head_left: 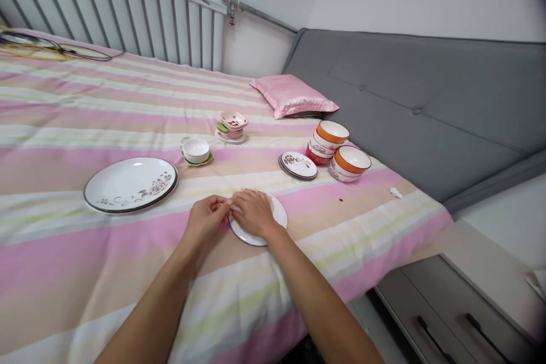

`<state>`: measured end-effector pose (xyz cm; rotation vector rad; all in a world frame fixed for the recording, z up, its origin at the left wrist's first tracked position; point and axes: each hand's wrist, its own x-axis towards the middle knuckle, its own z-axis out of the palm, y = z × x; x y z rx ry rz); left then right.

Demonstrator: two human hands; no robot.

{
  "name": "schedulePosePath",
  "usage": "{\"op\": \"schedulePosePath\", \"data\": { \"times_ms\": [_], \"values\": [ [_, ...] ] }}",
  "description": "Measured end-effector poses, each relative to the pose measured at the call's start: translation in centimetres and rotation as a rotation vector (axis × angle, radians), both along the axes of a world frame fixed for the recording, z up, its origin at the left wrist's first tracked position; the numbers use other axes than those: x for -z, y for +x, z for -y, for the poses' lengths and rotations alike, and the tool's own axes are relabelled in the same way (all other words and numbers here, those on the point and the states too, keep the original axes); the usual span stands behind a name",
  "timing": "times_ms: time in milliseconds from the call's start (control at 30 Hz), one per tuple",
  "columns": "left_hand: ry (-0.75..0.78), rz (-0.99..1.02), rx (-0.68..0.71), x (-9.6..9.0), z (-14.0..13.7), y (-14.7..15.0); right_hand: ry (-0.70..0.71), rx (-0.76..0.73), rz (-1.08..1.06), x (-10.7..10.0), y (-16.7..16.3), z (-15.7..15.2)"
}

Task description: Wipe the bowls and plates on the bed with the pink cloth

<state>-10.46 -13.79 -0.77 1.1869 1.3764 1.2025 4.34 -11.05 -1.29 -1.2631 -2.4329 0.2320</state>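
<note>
A small white plate (278, 213) with a dark rim lies on the striped bedspread in front of me. My left hand (207, 217) is closed at its left edge, thumb and fingertips pinched together on the rim. Across the plate's face lies my right hand (253, 213), palm down with its fingers stretched out, covering much of it. The fingertips of both hands meet near the plate's upper left side. Whatever is under my right palm is hidden.
Left stands a stack of large oval plates (128, 179). Beyond are small white bowls (196, 149) on a green leaf-shaped dish and a stack of small pink dishes (232, 125). Rightward are small flowered plates (298, 165), stacked orange-rimmed bowls (352, 162), a pink pillow (294, 95) and the grey headboard (405, 91).
</note>
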Motion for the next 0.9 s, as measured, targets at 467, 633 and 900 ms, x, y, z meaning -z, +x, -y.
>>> {"op": "schedulePosePath", "data": {
  "times_ms": [467, 633, 900],
  "values": [
    [0.006, -0.031, -0.051, 0.0, 0.1, -0.5, 0.085, -0.251, -0.148, 0.4, 0.6, 3.6],
    [0.012, -0.065, -0.047, -0.1, 0.1, -0.6, 0.073, -0.268, -0.162, 0.6, 1.8, 5.4],
    [-0.007, -0.05, -0.041, -0.1, 0.0, -0.5, -0.001, -0.202, -0.188, 0.2, 5.0, 8.5]
  ]
}}
